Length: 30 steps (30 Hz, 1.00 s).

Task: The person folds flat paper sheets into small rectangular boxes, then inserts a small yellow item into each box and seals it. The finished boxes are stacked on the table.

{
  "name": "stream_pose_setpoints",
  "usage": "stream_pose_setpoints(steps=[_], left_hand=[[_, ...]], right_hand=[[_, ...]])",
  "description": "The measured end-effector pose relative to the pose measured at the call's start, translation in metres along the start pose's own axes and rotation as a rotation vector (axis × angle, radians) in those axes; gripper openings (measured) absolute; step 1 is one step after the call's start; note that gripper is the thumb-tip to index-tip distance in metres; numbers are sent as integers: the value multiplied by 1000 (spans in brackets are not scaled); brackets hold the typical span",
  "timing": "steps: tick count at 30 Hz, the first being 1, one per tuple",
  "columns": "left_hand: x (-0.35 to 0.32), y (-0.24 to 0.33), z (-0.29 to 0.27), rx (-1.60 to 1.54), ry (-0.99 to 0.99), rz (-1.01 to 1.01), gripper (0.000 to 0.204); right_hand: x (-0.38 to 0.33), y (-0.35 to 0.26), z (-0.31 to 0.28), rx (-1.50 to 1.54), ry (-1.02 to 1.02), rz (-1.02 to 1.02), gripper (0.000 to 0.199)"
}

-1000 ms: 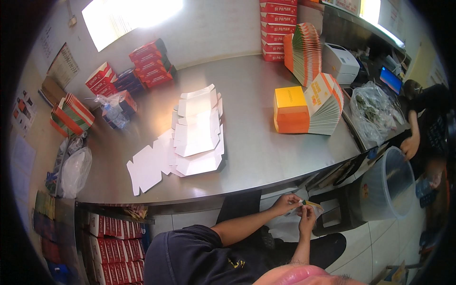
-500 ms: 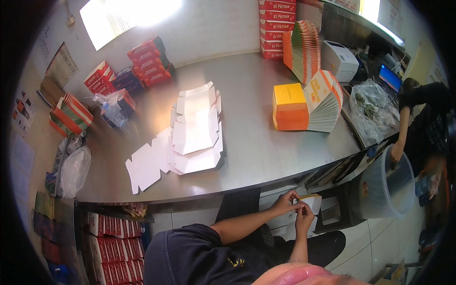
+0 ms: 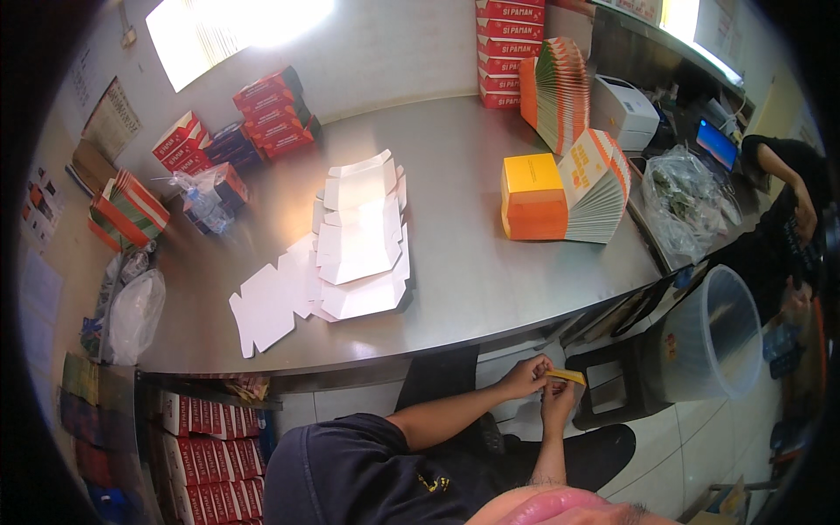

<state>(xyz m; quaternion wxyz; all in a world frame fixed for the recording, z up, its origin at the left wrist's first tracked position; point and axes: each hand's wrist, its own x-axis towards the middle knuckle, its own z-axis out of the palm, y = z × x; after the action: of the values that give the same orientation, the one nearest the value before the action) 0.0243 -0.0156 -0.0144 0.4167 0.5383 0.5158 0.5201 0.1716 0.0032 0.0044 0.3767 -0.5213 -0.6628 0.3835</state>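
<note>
Yellow card, a small flat strip [image 3: 566, 376], sits pinched between both hands below the front edge of the steel table [image 3: 490, 280], close to the person's lap. The left hand [image 3: 525, 378] grips its near end, fingers curled around it with the thumb on top; the right hand [image 3: 556, 404] comes up from beneath, its fingertips closed on the underside a little further along. Neither hand is slack: both are clasped on the strip.

The strip's long axis runs roughly sideways, from the left fingers out toward the person's right and slightly down, so its free end sticks out past the right fingertips. The left hand lies at the inner end and the right hand under the middle, which makes the right hand the nearer one to the free end. (Whether the strip is a single sheet or a folded piece cannot be told; it is too small.)

Everything else lies away from the fingers, up on the table. Straight ahead and to the left of them is a pile of white flat carton blanks [image 3: 350, 249]. Ahead and to the right stands an orange and yellow box [image 3: 532, 197] with a fan of printed sheets [image 3: 599, 188] leaning against it. To the right of the fingers, on the floor, stands a clear plastic bucket [image 3: 713, 337], with a dark stool [image 3: 612, 385] between it and the hands. Another person in dark clothing [image 3: 787, 227] is at the far right, well apart.
</note>
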Motion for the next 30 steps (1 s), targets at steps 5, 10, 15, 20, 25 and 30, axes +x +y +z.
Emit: stream_pose_setpoints(steps=[5, 10, 15, 20, 25, 30], left_hand=[[12, -3, -1, 52, 474, -246, 42], [13, -67, -24, -360, 562, -522, 64], [2, -7, -1, -390, 135, -744, 65], [0, -22, 6, -261, -176, -738, 73], [-3, -47, 6, 427, 496, -344, 75], [11, -18, -12, -5, 121, -489, 75]], right_hand=[[3, 1, -5, 101, -300, 454, 41], [-3, -12, 14, 298, -430, 580, 56], [1, -1, 4, 358, -175, 512, 56], [7, 55, 1, 164, -46, 347, 48], [8, 60, 9, -162, 130, 52, 64], [-5, -30, -15, -324, -118, 87, 69]])
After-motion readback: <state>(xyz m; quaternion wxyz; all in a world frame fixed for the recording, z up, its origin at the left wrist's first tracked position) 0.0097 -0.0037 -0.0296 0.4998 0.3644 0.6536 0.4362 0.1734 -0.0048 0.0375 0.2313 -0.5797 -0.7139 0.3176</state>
